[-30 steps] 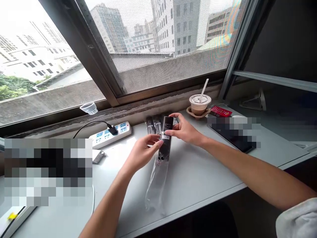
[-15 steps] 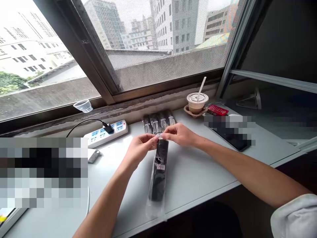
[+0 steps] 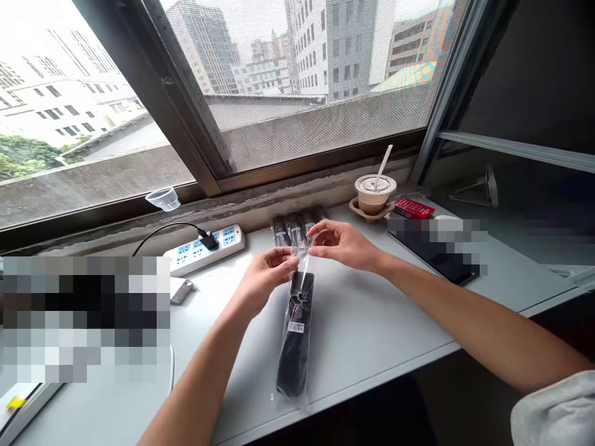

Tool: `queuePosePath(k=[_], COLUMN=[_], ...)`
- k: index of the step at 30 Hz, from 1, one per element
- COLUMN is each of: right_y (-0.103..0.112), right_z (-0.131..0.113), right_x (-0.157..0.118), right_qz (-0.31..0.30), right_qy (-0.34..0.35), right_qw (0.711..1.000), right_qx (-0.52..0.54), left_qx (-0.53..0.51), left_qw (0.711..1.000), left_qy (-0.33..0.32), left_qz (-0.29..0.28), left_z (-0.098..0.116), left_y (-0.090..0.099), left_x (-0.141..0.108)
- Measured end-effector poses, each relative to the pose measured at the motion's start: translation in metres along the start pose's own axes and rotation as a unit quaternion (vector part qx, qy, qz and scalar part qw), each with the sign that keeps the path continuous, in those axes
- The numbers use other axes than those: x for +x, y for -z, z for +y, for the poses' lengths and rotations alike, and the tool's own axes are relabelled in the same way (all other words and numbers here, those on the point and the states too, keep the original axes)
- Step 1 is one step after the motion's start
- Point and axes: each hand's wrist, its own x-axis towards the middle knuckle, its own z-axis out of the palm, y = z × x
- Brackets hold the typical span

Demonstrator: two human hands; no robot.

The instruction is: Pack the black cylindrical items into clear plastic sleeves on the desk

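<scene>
A long black item lies inside a clear plastic bag with a small white barcode label; its exact kind does not show. The bag's top end points away from me, lifted a little, while its lower end reaches near the table's front edge. My left hand pinches the left side of the bag's top between thumb and fingers. Close by the top right corner is my right hand, its thumb and forefinger apart, the thumb tip at the plastic's edge. Beyond the hands, several similar black items in clear wrapping lie side by side.
A white power strip with a black plug stands left by the window wall. At the back right are a lidded drink cup in a cardboard holder, a red packet and a black phone. A clear plastic cup sits on the sill.
The black item has slid down in the bag, away from the bag's top. My right hand's fingers have spread from a pinch, and the left keeps its pinch.
</scene>
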Motion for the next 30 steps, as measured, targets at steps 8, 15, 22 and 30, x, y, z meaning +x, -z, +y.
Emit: queuePosePath(k=[8, 15, 22, 30], right_y=[0.006, -0.004, -0.014, -0.011], right_z=[-0.002, -0.002, 0.002, 0.011], right_x=[0.003, -0.004, -0.008, -0.006], right_qz=[0.019, -0.168, -0.152, -0.141], right_qy=[-0.045, -0.150, -0.123, -0.107], right_qw=[0.998, 0.969, 0.970, 0.974], right_qx=[0.042, 0.100, 0.143, 0.139], left_qx=[0.000, -0.019, -0.041, -0.071], left_qw=[1.000, 0.998, 0.993, 0.987], left_qy=[-0.006, -0.034, -0.098, -0.145], left_qz=[-0.010, 0.046, 0.060, -0.009], left_z=[0.000, 0.001, -0.001, 0.002], left_y=[0.002, -0.003, -0.008, -0.003], left_x=[0.001, 0.000, 0.002, -0.001])
